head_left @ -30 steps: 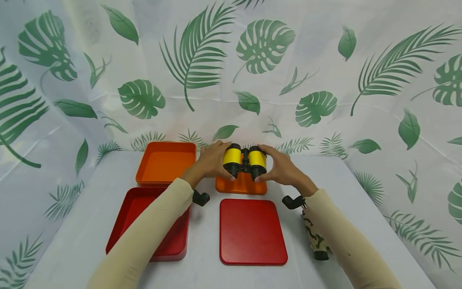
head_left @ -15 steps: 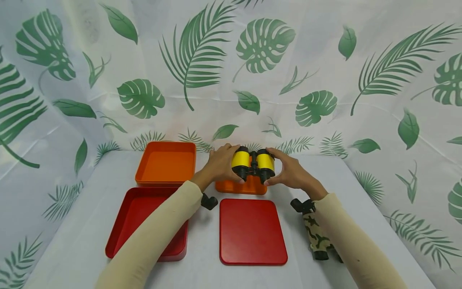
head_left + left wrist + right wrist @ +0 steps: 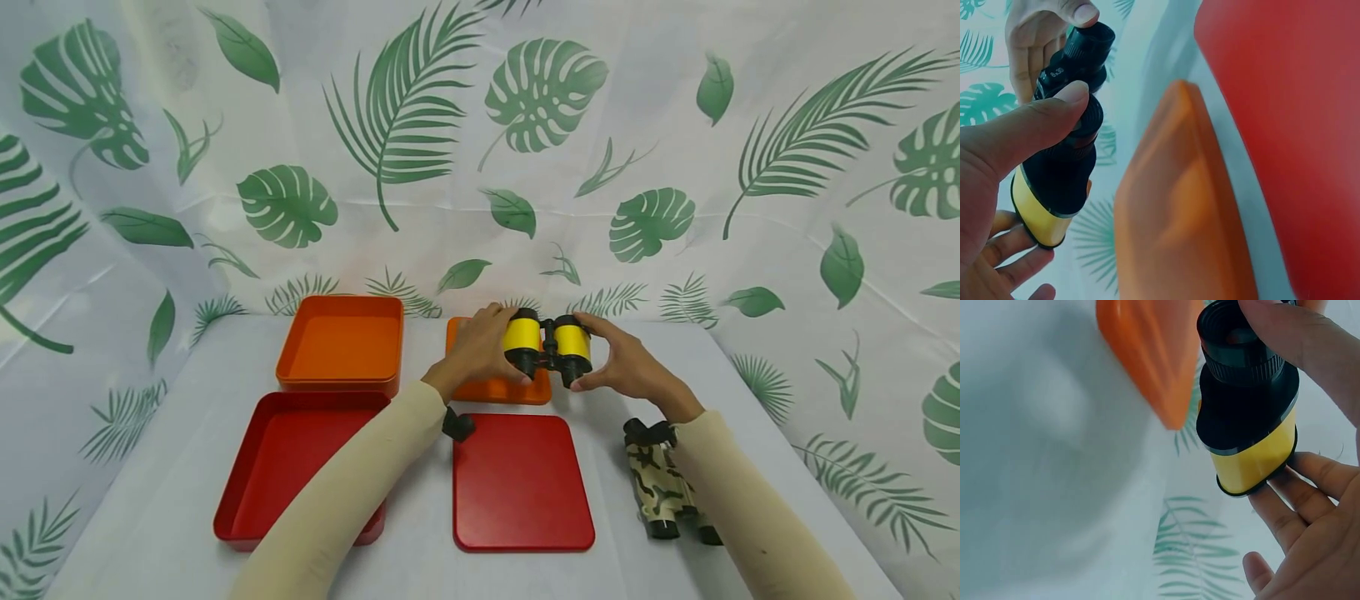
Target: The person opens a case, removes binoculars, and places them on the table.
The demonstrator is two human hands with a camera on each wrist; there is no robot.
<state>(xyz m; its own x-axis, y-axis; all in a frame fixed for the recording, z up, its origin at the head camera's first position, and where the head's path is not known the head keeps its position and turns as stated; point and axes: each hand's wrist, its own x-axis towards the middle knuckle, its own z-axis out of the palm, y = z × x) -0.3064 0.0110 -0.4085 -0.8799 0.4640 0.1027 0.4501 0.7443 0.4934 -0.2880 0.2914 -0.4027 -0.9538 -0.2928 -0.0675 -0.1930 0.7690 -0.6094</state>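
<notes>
Yellow-and-black binoculars (image 3: 573, 340) are held between both hands above the far part of the table. My left hand (image 3: 482, 343) grips the left barrel, its thumb (image 3: 1072, 94) on the eyepiece end and its fingers at the opposite end. On the other barrel, my right hand (image 3: 628, 364) does the same; the right wrist view shows its thumb over the eyepiece and fingertips under the yellow band (image 3: 1254, 459). Behind and below the binoculars lies an orange lid (image 3: 498, 390), partly covered by the left hand.
An orange box (image 3: 341, 337) stands at the back left, with a red box (image 3: 300, 467) in front of it, partly hidden by the left sleeve. A red lid (image 3: 522, 483) lies in the middle. Camouflage binoculars (image 3: 658, 483) lie at the right beside the right forearm.
Both hands have carried the yellow-and-black binoculars to the right and slightly nearer, from over the orange lid to its right edge. More of the camouflage binoculars shows.
</notes>
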